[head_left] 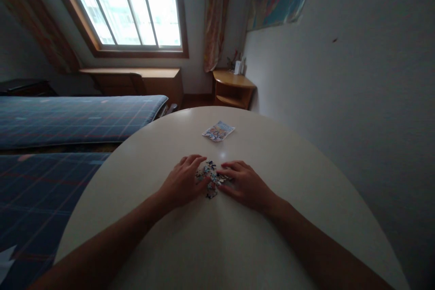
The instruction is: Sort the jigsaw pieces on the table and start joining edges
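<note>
A small heap of jigsaw puzzle pieces (pixel 211 176) lies on the white round table (pixel 299 172), between my two hands. Along the heap's left side rests my left hand (pixel 185 179), its fingers apart and the thumb at the pieces. My right hand (pixel 243 181) is on the other side, fingers spread, with the fingertips touching or just over the pieces. Neither hand grips a piece that I can make out. Some pieces are partly hidden under the fingers. Beyond the heap, a colourful printed picture sheet or packet (pixel 219 131) lies flat.
To the left stand beds or benches with blue plaid covers (pixel 68 118). A corner shelf (pixel 234 79) with small items and a wooden desk (pixel 159 77) are behind the table, under a bright window (pixel 129 4). The white wall (pixel 356 99) runs along the right.
</note>
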`<state>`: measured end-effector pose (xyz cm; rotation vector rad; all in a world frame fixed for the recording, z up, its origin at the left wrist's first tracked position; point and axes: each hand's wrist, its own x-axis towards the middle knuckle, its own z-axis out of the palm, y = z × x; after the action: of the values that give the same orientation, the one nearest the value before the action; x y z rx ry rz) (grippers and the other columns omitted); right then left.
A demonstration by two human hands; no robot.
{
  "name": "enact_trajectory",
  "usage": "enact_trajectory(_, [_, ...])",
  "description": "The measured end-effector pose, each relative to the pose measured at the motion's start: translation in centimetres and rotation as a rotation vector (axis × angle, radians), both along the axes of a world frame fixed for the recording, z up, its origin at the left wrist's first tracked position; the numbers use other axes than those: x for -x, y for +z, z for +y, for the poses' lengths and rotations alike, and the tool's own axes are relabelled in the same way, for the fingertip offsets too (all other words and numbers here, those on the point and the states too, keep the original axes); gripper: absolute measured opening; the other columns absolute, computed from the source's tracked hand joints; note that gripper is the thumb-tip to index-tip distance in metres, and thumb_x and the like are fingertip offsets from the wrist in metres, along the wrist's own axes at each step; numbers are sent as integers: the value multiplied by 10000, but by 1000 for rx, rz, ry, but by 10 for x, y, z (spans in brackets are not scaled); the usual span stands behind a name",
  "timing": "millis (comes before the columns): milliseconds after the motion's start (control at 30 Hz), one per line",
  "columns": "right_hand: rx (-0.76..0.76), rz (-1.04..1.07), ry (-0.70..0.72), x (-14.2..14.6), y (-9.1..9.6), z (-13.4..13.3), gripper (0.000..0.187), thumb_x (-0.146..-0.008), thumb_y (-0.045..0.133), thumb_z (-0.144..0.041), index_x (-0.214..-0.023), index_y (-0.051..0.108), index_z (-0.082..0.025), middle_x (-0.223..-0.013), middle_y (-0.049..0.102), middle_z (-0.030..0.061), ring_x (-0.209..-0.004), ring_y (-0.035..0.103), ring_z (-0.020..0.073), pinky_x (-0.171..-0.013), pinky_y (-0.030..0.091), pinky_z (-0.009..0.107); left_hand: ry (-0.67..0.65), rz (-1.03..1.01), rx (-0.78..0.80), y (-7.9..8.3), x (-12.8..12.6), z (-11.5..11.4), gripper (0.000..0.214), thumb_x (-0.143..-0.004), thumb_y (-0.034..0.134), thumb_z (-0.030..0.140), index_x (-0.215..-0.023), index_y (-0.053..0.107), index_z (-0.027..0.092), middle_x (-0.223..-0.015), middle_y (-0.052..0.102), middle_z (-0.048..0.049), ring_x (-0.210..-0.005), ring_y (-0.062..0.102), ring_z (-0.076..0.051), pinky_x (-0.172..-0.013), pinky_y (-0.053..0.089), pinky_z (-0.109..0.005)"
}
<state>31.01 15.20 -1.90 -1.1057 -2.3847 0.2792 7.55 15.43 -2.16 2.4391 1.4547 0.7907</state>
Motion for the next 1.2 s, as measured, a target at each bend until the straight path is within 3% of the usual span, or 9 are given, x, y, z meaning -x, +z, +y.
enact_trajectory(100, [14, 51, -43, 0, -2, 3, 225, -878, 686, -248, -1100, 722, -254, -1145, 690, 58, -1076, 590, 228, -971, 478, 423, -41, 67, 52, 3, 1, -7, 473, -860, 648, 302, -1307, 548, 186, -1248, 622, -103, -1162, 533, -300, -1014, 463, -479])
enact_trajectory(200, [39, 124, -57, -2, -2, 7, 163, -889, 652, -163, -1017, 732, -224, -1044, 717, 45, -1003, 614, 209, -938, 493, 393, -74, 40, 74, -1, -2, -4, 289, -910, 577, 216, -1194, 624, 197, -1155, 674, -78, -1119, 567, -266, -992, 477, -432])
enact_trajectory(400, [38, 212, -128, -4, -1, 9, 200, -904, 592, -131, -1037, 718, -212, -1024, 725, 61, -962, 649, 206, -897, 522, 391, -82, -131, 98, -6, -3, 9, 222, -904, 538, 156, -1076, 668, 209, -1019, 707, -48, -942, 651, -192, -881, 527, -339])
enact_trajectory(500, [-17, 181, -136, 0, 2, 4, 267, -893, 575, -120, -1113, 696, -211, -1136, 699, 77, -1061, 620, 215, -962, 495, 413, -67, -126, 80, 0, 2, 6, 219, -897, 530, 157, -1058, 666, 216, -1046, 700, -50, -988, 642, -204, -914, 516, -363])
enact_trajectory(633, [-50, 30, 8, 10, 6, -12, 498, -810, 728, -368, -1277, 619, -235, -1342, 593, 101, -1254, 508, 285, -1087, 377, 494, -93, 4, 84, 8, 9, -1, 323, -863, 625, 255, -1185, 616, 223, -1166, 667, -76, -1104, 591, -265, -965, 487, -422])
enact_trajectory(700, [-26, -38, 77, 14, 5, -17, 703, -742, 770, -510, -1353, 560, -233, -1375, 570, 116, -1293, 473, 323, -1116, 322, 532, -119, 48, 96, 9, 12, -3, 356, -856, 632, 256, -1210, 602, 224, -1195, 655, -81, -1130, 579, -272, -976, 481, -420])
enact_trajectory(767, [-3, -73, 93, 15, 4, -19, 753, -733, 765, -561, -1372, 541, -231, -1364, 584, 115, -1291, 478, 331, -1113, 318, 532, -125, 70, 103, 8, 12, -2, 332, -868, 614, 234, -1199, 605, 231, -1192, 653, -76, -1131, 583, -265, -977, 480, -407])
enact_trajectory(1000, [-93, -121, 113, 12, 8, -14, 543, -783, 760, -495, -1236, 629, -225, -1188, 691, 92, -1104, 613, 275, -1021, 413, 467, -125, 57, 110, 7, 10, 4, 298, -874, 596, 177, -1168, 618, 219, -1155, 656, -73, -1088, 606, -245, -962, 496, -394])
enact_trajectory(1200, [-280, -197, 155, 13, 12, -13, 379, -867, 698, -427, -1183, 657, -223, -1078, 736, 96, -972, 671, 264, -950, 450, 440, -375, 103, 71, 17, 21, -1, 455, -845, 651, 218, -1289, 568, 268, -1297, 599, -75, -1206, 542, -240, -1039, 459, -393])
